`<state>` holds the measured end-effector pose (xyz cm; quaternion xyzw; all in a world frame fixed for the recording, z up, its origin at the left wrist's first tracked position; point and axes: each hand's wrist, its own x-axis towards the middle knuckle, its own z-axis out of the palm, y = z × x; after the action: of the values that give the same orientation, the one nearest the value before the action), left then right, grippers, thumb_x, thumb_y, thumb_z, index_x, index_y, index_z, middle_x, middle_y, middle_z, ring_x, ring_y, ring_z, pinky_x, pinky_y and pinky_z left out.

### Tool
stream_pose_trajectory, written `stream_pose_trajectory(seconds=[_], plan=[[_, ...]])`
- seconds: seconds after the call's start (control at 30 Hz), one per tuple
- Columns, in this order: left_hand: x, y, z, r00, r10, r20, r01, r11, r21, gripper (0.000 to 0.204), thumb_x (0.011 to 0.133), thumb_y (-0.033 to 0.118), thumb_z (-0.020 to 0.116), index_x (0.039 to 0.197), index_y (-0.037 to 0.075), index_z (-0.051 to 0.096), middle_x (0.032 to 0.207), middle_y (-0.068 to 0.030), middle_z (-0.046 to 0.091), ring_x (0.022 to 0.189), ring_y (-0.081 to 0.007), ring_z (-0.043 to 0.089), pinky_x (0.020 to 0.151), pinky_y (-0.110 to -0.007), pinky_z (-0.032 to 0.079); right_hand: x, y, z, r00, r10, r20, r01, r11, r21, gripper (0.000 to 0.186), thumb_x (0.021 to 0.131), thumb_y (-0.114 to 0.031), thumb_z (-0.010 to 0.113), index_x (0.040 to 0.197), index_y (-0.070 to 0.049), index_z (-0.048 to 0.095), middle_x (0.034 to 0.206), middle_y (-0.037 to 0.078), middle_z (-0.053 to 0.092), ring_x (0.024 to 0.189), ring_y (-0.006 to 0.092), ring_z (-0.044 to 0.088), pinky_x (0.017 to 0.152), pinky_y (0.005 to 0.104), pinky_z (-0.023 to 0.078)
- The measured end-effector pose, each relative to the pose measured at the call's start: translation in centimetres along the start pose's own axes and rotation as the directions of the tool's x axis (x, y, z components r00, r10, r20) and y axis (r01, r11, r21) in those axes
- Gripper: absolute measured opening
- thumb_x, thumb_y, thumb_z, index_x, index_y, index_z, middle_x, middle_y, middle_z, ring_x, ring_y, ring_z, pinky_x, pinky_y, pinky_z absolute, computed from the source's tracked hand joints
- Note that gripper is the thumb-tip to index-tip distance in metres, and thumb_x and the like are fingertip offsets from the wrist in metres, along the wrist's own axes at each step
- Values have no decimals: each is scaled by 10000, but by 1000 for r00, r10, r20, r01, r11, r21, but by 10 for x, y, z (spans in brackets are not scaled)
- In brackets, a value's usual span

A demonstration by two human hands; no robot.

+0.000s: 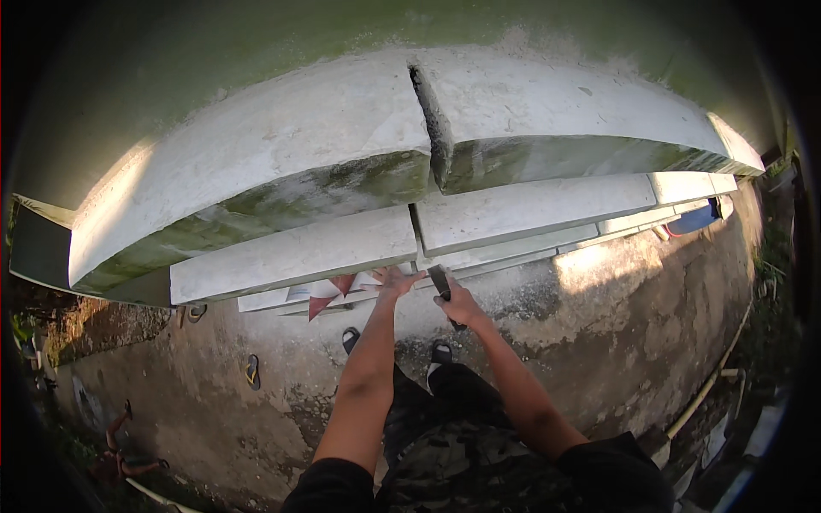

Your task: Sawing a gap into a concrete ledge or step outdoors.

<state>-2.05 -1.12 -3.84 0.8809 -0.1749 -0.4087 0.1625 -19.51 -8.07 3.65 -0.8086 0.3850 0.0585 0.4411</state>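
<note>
Dim-edged downward head fisheye, seemingly near.

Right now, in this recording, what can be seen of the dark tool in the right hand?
The dark tool is long, narrow and nearly black; its material is unclear. The right hand grips it partway along, hiding part. One end points toward the pale steps; the other sticks out below the hand, toward the person. It slants, its far end leaning left. Whether that end touches a step cannot be told.

Dark elongated tool (439,278): near frame centre, tilted, upper end toward the left. Flat sheet (320,305): white with dark red triangular patches, left of centre.
</note>
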Motion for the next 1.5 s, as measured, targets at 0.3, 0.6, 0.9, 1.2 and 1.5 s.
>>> stream_pose_trajectory(seconds=[0.3, 0.6, 0.9, 1.2, 1.5], plan=[[-4, 6, 1, 998, -12, -59, 11, 1000, -20, 1319, 503, 666, 712, 1403, 75, -51, 1414, -291, -135, 1286, -465, -188, 983, -663, 64, 40, 63, 2, 803, -102, -587, 153, 988, 38, 453, 782, -146, 629, 1190, -17, 477, 702, 237, 576, 647, 409, 558, 566, 406, 454], [-27, 2, 10, 938, 40, -346, -29, 999, 36, 1212, 554, 629, 692, 1391, 2, 79, 1435, -263, 20, 1319, -438, -57, 987, -656, -4, -31, 42, 14, 955, 139, -263, 13, 865, 502, 394, 771, -134, 639, 1136, -48, 519, 670, 135, 547, 607, 231, 534, 596, 342, 443], [-79, 86, 85, 520, 795, -312, -686, 606, 402, 668, 805, 198, 522, 1375, 34, 215, 1414, -160, 239, 1329, -264, 188, 1079, -463, 121, -124, 205, 27, 869, 132, -478, 16, 956, 293, 330, 761, -127, 628, 1053, 4, 546, 617, 56, 557, 521, 117, 518, 490, 289, 426], [-37, 98, 89, 636, 759, -142, -626, 614, 481, 666, 859, 388, 443, 1384, 49, 211, 1439, -119, 219, 1335, -245, 191, 1098, -392, 135, -160, 257, 21, 893, 320, -317, -117, 844, 523, 424, 744, -69, 598, 1152, 8, 510, 804, 94, 614, 697, 155, 577, 656, 290, 470], [-47, 13, 40, 633, 701, -330, -452, 680, 578, 671, 863, 425, 420, 1354, -5, 265, 1426, -152, 238, 1327, -261, 207, 1096, -389, 139, -176, 232, 11, 871, 429, -239, -192, 746, 638, 314, 801, -52, 569, 1107, -10, 515, 647, 23, 547, 482, 95, 505, 410, 262, 393]])
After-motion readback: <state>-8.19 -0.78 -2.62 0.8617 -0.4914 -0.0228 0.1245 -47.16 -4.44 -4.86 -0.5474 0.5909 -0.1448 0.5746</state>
